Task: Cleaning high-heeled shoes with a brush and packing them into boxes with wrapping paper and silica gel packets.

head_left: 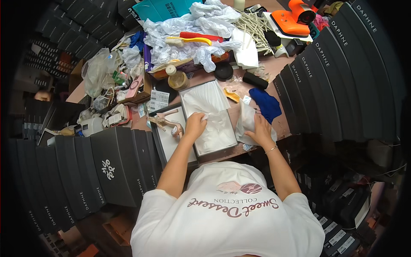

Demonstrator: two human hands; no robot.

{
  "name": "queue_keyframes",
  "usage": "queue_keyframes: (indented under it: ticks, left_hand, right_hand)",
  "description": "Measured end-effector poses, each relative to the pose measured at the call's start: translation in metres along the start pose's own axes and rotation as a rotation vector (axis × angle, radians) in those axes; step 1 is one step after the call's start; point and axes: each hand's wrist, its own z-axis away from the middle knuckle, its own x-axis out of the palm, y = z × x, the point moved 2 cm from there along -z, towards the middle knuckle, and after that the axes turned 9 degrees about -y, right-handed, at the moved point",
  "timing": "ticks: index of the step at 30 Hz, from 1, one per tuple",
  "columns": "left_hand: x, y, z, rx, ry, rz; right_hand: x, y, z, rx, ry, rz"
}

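In front of me lies an open shoebox (234, 136) with a dark rim, filled with white tissue paper (212, 136). My left hand (195, 126) is closed on the tissue at the box's left side. Left of it, a strappy high-heeled sandal (174, 127) rests over the dark-edged, white-lined tray or lid (168, 144); whether a second shoe is there I cannot tell. My right hand (262, 131), fingers apart, lies on a crumpled white paper or wrapper (245, 118) right of the box. What that wrapper holds, if anything, is hidden. A blue cloth (266, 104) lies just beyond this hand.
Stacked dark shoeboxes (338, 81) wall the right side; more boxes (113, 165) stand at left. Behind are a bottle (177, 79), a yellow-handled brush (188, 41), crumpled plastic (167, 32), thin sticks (252, 28) and an orange tool (291, 21). Cluttered bags (100, 73) fill the far left.
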Motion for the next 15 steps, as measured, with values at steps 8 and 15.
queue_keyframes:
  ticks: [8,15]
  left_hand:
    - [-0.110,0.056,0.102,0.012,-0.102,0.989]
    - [-0.111,0.001,0.182,-0.231,0.725,0.457]
  right_hand:
    - [-0.033,-0.156,-0.018,-0.576,-0.379,-0.642]
    - [-0.019,-0.209,-0.020,-0.507,-0.332,-0.802]
